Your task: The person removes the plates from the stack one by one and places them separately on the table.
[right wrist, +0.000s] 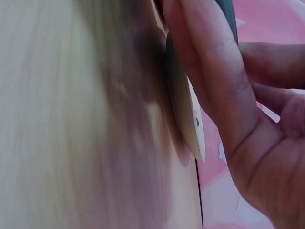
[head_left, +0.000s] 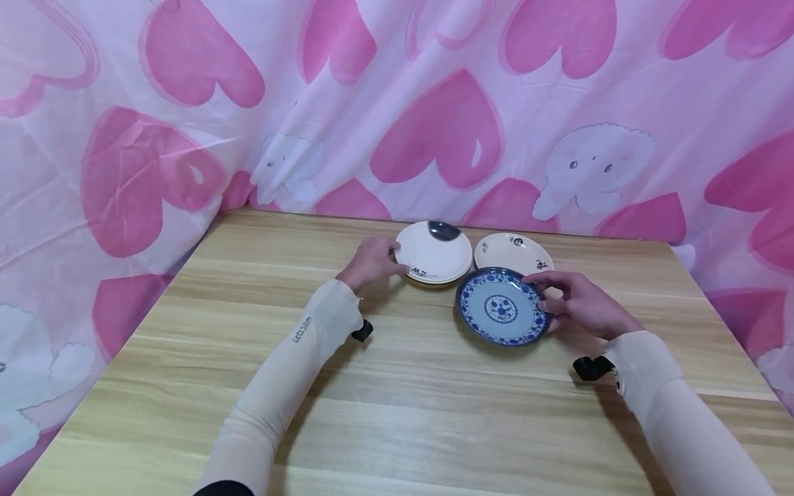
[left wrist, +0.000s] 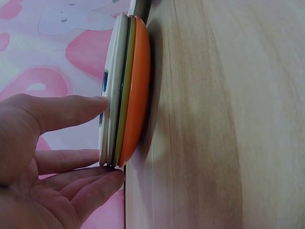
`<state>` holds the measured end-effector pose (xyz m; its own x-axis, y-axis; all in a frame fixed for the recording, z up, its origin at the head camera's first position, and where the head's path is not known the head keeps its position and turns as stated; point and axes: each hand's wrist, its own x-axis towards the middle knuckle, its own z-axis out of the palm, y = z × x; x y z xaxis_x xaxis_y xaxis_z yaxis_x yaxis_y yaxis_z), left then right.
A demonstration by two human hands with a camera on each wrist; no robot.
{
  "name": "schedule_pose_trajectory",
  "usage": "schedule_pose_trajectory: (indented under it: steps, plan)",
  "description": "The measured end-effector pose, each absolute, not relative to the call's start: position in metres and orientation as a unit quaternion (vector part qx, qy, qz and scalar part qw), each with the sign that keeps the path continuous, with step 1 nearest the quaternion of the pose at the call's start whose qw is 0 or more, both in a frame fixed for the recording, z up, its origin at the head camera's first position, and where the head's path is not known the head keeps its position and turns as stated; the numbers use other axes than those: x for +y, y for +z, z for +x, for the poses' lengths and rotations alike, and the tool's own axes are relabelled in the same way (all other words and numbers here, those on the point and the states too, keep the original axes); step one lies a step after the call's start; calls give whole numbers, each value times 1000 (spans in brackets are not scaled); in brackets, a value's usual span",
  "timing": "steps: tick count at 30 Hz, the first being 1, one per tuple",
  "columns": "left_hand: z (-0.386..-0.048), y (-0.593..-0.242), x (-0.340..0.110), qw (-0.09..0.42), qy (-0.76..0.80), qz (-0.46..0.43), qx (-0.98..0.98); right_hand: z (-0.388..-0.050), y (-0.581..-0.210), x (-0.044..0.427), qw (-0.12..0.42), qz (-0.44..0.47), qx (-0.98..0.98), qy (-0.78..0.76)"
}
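Left hand (head_left: pixel 371 262) and right hand (head_left: pixel 579 303) each on tableware, far part of a pale wood-grain desk (head_left: pixel 403 413)

Right hand: grips the right rim of a round, glossy blue-and-white patterned plate (head_left: pixel 499 308) between thumb and fingers. Plate is held off the desk, decorated face up, shadow below it.

Left hand: pinches the left edge of a stack of round plates (head_left: pixel 431 251), thumb at the upper rim, fingertips against the side. Top plate white, black patch at its far right edge, small dark motif at the near edge. From the left wrist, lower layers show: pale rims, a dark line, an olive-yellow layer (left wrist: pixel 125 95), an orange curved base (left wrist: pixel 139 95) lowest, down at the desk.

Just right of the stack: a round cream plate with small dark motifs (head_left: pixel 511 253), its near edge covered from above by the blue-and-white one.

Farther out: pale sleeves (head_left: pixel 279 386) on both arms, black fitting (head_left: pixel 592 368) by the right wrist. Beyond the desk, pink-and-white fabric (head_left: pixel 434 89) printed with hearts.
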<state>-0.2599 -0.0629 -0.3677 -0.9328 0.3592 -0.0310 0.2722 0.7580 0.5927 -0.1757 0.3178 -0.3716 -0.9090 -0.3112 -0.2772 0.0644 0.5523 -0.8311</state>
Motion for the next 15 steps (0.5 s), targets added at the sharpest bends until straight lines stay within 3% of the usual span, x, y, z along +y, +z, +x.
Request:
schedule_pose_trajectory:
  steps: [15]
  plan:
    - [-259, -370, -65, 66, 311, 173, 932, -165, -375, 332, 233, -70, 832, -498]
